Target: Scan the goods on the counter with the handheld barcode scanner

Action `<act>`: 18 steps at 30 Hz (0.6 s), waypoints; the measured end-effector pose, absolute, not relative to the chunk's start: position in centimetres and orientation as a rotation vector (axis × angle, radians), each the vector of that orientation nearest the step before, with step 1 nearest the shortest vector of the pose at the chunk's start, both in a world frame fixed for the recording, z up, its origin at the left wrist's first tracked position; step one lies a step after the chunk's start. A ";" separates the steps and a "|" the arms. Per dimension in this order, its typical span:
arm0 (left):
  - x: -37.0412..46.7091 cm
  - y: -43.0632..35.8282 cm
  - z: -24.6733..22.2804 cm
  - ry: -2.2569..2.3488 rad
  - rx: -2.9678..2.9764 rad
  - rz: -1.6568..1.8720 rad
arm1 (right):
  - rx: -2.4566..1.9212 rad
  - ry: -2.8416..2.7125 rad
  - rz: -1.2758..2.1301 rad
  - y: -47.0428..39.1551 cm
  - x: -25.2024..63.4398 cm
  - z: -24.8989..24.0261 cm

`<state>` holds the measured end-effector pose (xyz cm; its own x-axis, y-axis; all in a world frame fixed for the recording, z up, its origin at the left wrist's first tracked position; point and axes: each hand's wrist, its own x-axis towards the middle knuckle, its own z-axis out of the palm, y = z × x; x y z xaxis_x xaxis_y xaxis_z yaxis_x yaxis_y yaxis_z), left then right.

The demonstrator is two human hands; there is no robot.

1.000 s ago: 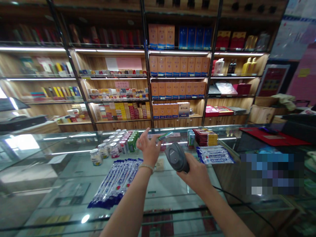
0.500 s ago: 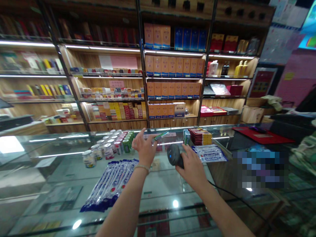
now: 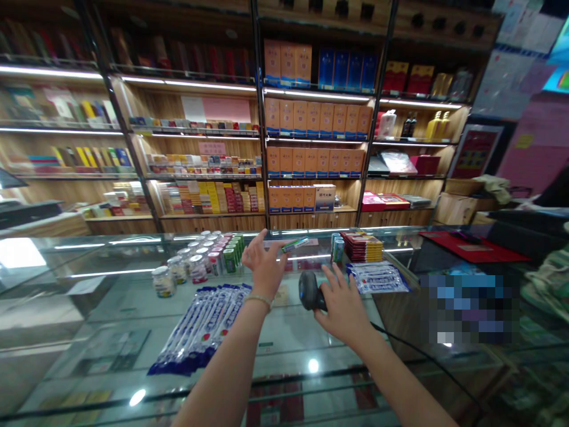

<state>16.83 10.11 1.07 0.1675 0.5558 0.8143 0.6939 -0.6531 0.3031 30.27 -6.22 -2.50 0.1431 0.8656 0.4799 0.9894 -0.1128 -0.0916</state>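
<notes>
Two bare hands, apart from each other, over a glass counter (image 3: 284, 332). In the left hand (image 3: 264, 270), pinched near one end between thumb and finger, a small green packet (image 3: 294, 244), slanting up to the right with the far end free. Probably very light, fairly stiff and slick-wrapped; best taken near one end, without squeezing hard. Against the handle of a dark barcode scanner (image 3: 307, 290), the right hand (image 3: 344, 305), fingers partly spread; cannot tell whether gripping or only resting. Likely hard plastic, heavier at the head; best taken around the handle, clear of the cord (image 3: 413, 349). To the left, lidded jars (image 3: 198, 270) and upright green packs (image 3: 229, 260); nearer, a fan of long blue-and-white packets (image 3: 200, 326). Beyond the right hand, a red-and-yellow stack (image 3: 363, 246).
</notes>
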 end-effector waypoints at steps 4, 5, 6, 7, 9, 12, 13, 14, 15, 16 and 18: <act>16.9 9.9 1.2 -1.219 -2.289 -1.512 | -2.048 -1.879 -0.388 -6.5 30.0 -2.2; 16.9 9.9 1.3 -1.218 -2.292 -1.516 | -2.056 -1.891 -0.378 -6.6 30.0 -2.1; 16.9 9.8 1.4 -1.221 -2.295 -1.520 | -2.063 -1.905 -0.368 -6.7 30.0 -2.1; 16.9 9.7 1.4 -1.225 -2.298 -1.523 | -2.067 -1.922 -0.358 -6.8 30.0 -2.0; 16.9 9.6 1.5 -1.230 -2.300 -1.530 | -2.064 -1.962 -0.341 -7.1 30.2 -1.9; 17.0 9.5 1.6 -1.227 -2.308 -1.543 | -2.042 -1.957 -0.316 -7.1 31.0 -1.2; 17.0 9.5 1.6 -1.224 -2.313 -1.548 | -2.032 -1.924 -0.314 -6.8 31.3 -0.8; 17.0 9.5 1.6 -1.221 -2.317 -1.551 | -2.025 -1.858 -0.329 -6.3 31.7 -0.2; 17.0 9.6 1.6 -1.217 -2.321 -1.553 | -2.004 -1.798 -0.360 -5.7 32.1 0.4; 17.0 9.6 1.6 -1.214 -2.325 -1.554 | -1.980 -1.731 -0.387 -4.8 32.6 1.0; 17.0 9.6 1.5 -1.208 -2.327 -1.550 | -1.922 -1.613 -0.402 -2.7 33.4 2.3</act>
